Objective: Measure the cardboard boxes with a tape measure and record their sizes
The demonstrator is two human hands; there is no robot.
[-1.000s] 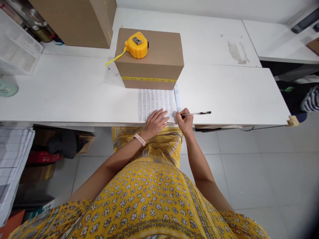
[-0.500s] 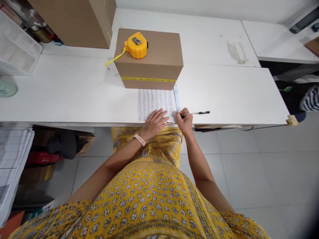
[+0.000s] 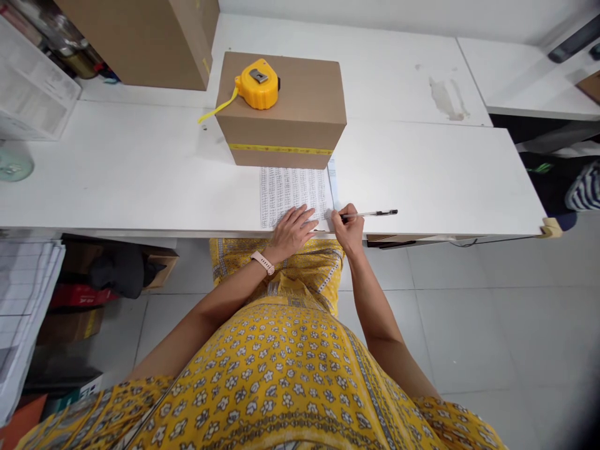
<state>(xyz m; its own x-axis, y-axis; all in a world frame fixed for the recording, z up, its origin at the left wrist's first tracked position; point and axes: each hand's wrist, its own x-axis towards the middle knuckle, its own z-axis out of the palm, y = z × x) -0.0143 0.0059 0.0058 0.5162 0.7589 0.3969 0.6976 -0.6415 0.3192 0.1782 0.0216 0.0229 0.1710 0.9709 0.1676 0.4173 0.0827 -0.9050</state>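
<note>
My left hand [image 3: 294, 232] lies flat with fingers spread on the lower part of a sheet of paper [image 3: 291, 190] covered in columns of small writing. My right hand [image 3: 349, 230] pinches a pen [image 3: 379, 213] with a clear barrel and black end, at the sheet's lower right edge. The pen's back end points to the right; its tip is hidden by my fingers. Just beyond the sheet stands a cardboard box [image 3: 285, 134] with a yellow measuring strip across its front. On top of the box sits a yellow tape measure [image 3: 260, 90], its strip sticking out to the left.
The white table [image 3: 140, 169] runs across in front of me. A larger cardboard box [image 3: 145, 44] stands at the back left, near a white carton [image 3: 35, 81] and a green glass item [image 3: 15, 167]. A yellowish guard [image 3: 549, 228] covers the table's right corner.
Very little differs. My right hand and the pen have shifted slightly to the right; my left hand stays flat on the paper.
</note>
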